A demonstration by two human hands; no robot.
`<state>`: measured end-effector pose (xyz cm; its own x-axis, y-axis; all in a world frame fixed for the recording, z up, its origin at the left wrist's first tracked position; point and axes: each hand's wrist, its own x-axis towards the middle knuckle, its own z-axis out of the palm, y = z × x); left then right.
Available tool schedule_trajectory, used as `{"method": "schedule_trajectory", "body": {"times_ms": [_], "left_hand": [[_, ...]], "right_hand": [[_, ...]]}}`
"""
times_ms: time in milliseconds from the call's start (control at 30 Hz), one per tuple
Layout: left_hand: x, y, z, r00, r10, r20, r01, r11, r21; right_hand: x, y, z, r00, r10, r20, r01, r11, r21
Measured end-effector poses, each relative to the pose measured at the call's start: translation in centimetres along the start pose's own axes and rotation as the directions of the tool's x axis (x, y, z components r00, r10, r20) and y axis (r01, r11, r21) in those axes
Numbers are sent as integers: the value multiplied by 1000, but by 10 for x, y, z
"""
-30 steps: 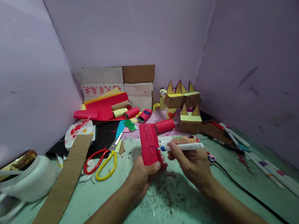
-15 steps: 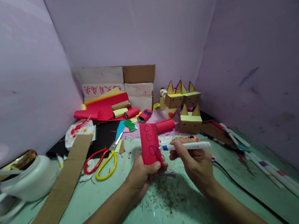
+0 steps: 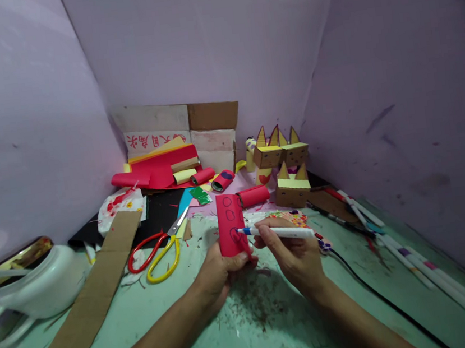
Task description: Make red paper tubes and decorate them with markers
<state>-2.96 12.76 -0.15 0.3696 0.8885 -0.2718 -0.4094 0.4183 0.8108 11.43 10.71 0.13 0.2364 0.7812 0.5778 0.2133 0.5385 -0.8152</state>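
My left hand (image 3: 215, 275) grips the lower end of an upright red paper roll (image 3: 229, 222) with dark circles drawn down its face. My right hand (image 3: 295, 254) pinches a white marker with a blue tip (image 3: 280, 232), held level, its tip touching the lowest circle on the roll. Both hands hover just above the green table (image 3: 251, 329), near its middle.
Red and yellow scissors (image 3: 157, 251) lie left of the roll, beside a long cardboard strip (image 3: 84, 311). A white pot (image 3: 34, 288) sits far left. Red rolls and paper (image 3: 164, 171), cardboard boxes (image 3: 213, 125) and eared box figures (image 3: 290, 181) stand behind. White pens (image 3: 418, 272) and a black cable (image 3: 373, 286) lie right.
The marker tip has shifted slightly left onto the lowest circle of the roll. The roll stays upright in my left hand; the view has shifted a little.
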Motion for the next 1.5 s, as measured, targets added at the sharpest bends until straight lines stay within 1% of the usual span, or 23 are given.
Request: {"method": "schedule_trajectory", "body": {"times_ms": [133, 233, 300, 467, 633, 800, 967, 1167, 1400, 1500], "left_hand": [[1, -2, -1, 997, -24, -69, 27, 999, 38], [1, -3, 0, 997, -22, -78, 24, 999, 26], [2, -3, 0, 997, -24, -78, 25, 1000, 11], [3, -5, -1, 999, -8, -54, 7, 1000, -9], [4, -7, -3, 999, 8, -44, -8, 1000, 9], [4, -7, -2, 999, 25, -29, -24, 1000, 9], [4, -7, -2, 999, 34, -39, -34, 999, 9], [3, -8, -2, 998, 47, -31, -47, 999, -2], [4, -10, -3, 998, 54, 10, -54, 998, -21], [5, -11, -5, 999, 53, 12, -52, 998, -22]], "right_hand": [[2, 1, 0, 997, 54, -51, -55, 998, -5], [2, 2, -1, 996, 65, -57, -66, 998, -19], [1, 2, -1, 997, 47, -55, -49, 998, -26], [-4, 6, 2, 1000, 20, -14, -21, 1000, -16], [-5, 9, 4, 999, 0, 32, 1, 1000, -25], [-5, 8, 5, 1000, -12, 22, 13, 999, -41], [-4, 7, 5, 1000, -17, 12, 17, 998, -53], [-3, 5, 7, 998, -50, 28, 52, 995, -80], [-5, 4, 5, 997, -41, 70, 48, 992, -112], [-5, 5, 5, 996, -50, 68, 58, 992, -109]]}}
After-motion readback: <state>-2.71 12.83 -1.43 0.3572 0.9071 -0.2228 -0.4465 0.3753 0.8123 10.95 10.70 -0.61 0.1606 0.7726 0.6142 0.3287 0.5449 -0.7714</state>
